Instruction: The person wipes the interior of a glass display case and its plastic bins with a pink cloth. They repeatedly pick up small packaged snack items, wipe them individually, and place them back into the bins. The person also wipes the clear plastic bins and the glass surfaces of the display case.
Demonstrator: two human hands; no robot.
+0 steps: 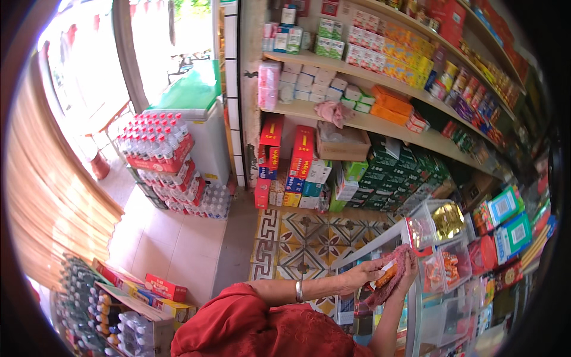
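My left hand (366, 273), with a silver bracelet on the wrist, grips a small orange-brown object (387, 274). Something white (380, 273), like paper or wrapping, shows beside its fingers; what exactly the object is cannot be told. A dusty-pink cloth (391, 290) lies around the object's far side, held by my right hand (409, 270). Both hands are close together over the near edge of a glass display counter (412, 308). Just beyond them stand clear plastic tubs, one with orange-wrapped packets (447, 267) and one with gold-wrapped ones (447, 222).
Boards with printed codes (513, 236) stand on the counter. Wooden shelves (308, 57) carry cartons and cans, with stacked boxes below. Shrink-wrapped bottles (154, 143) stand by a chest freezer (209, 138) at the doorway. Crated bottles (102, 312) are at lower left.
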